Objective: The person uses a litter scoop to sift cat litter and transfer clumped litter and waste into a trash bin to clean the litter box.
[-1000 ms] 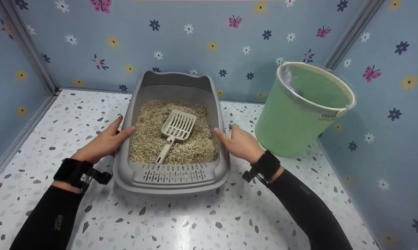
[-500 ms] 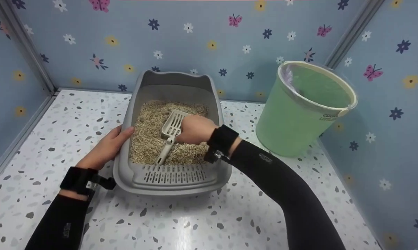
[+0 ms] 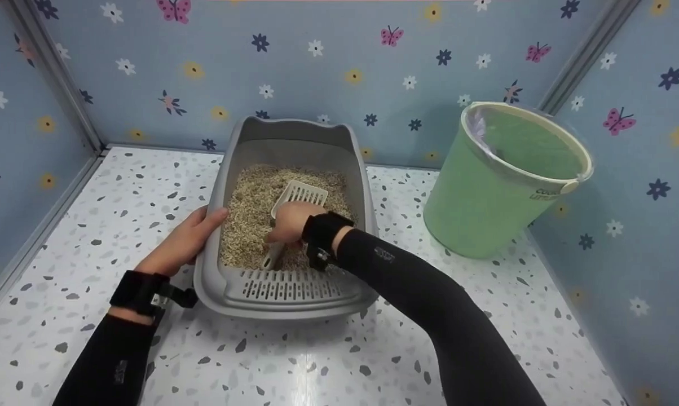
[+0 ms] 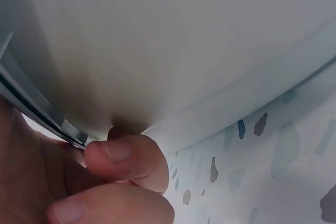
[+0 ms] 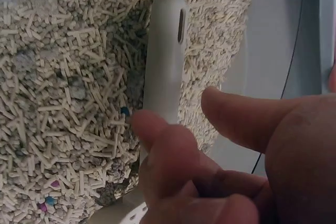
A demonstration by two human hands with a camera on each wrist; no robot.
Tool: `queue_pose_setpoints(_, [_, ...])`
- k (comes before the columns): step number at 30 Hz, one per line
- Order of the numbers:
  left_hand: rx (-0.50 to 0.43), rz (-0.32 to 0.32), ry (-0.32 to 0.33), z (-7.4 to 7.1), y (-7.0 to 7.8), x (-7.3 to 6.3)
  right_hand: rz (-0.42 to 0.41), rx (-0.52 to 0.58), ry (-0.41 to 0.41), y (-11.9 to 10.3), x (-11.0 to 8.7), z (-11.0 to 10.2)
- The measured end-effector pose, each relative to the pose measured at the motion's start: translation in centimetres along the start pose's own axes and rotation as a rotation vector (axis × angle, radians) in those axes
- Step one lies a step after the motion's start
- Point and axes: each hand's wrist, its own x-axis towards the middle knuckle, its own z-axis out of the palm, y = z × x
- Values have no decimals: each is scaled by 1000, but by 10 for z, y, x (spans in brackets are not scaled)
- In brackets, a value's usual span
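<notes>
In the head view, the grey litter box (image 3: 210, 256) stands on the speckled surface with pale pellet litter (image 3: 243, 237) in it. My left hand (image 3: 184, 239) grips its left rim, thumb on top. The left wrist view shows the fingers (image 4: 131, 161) bent under the rim, beside the outer wall. A beige slotted litter scoop (image 3: 305, 193) lies on the litter, handle towards the front. My right hand (image 3: 294, 221) is over its handle (image 5: 163, 72). In the right wrist view, the thumb (image 5: 236, 111) stands apart from the handle; fingertips overlap it, and contact is hard to tell.
A green waste bin (image 3: 475, 203) with a clear liner (image 3: 477, 124) stands right of the litter box. A flowered wall (image 3: 328, 73) rises behind, with more panels at both sides. Speckled surface (image 3: 311, 361) extends in front.
My right hand has left the box's right rim and moved left over the litter to the scoop's handle. My left hand stays on the left rim. The scoop looks unmoved.
</notes>
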Motion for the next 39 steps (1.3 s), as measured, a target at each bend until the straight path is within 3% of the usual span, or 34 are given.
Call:
queue_pose_setpoints(8, [7, -20, 5, -1, 1, 0, 15, 25, 18, 6, 11, 3])
queue_pose_setpoints(14, [33, 9, 8, -3, 1, 1, 45, 49, 24, 9, 17, 4])
queue_pose_setpoints(23, [17, -6, 6, -2, 1, 1, 85, 30, -11, 13, 15, -2])
queue_pose_setpoints(29, [51, -5, 16, -3, 4, 0, 108, -77, 84, 22, 5, -19])
queue_pose_setpoints(34, [67, -18, 27, -3, 4, -1, 135, 20, 111, 36, 1, -43])
queue_pose_setpoints(36, [65, -26, 29, -3, 3, 0, 145, 58, 85, 42, 0, -54])
queue_pose_setpoints(39, [51, -32, 23, -3, 1, 0, 128, 31, 72, 49, -4, -69])
